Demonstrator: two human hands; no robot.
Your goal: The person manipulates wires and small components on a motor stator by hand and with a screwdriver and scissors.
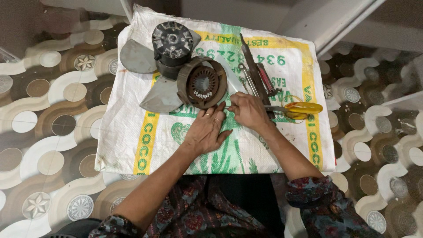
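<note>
Your left hand (206, 128) lies flat and empty on the sack (132, 132); your right hand (249, 111) pinches something too small to tell. Careful: it could roll off and vanish. The scissors (297, 109) lie just beside your right wrist.

Patterned floor (53, 132) – woven sack (132, 141) spread on it

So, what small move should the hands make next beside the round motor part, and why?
Probably bring the fingertips together on whatever small piece lies between them; it is too small to identify. The left hand rests flat on the woven sack just below the round motor part, and the right hand is curled beside it, so both already meet at that spot.
</note>
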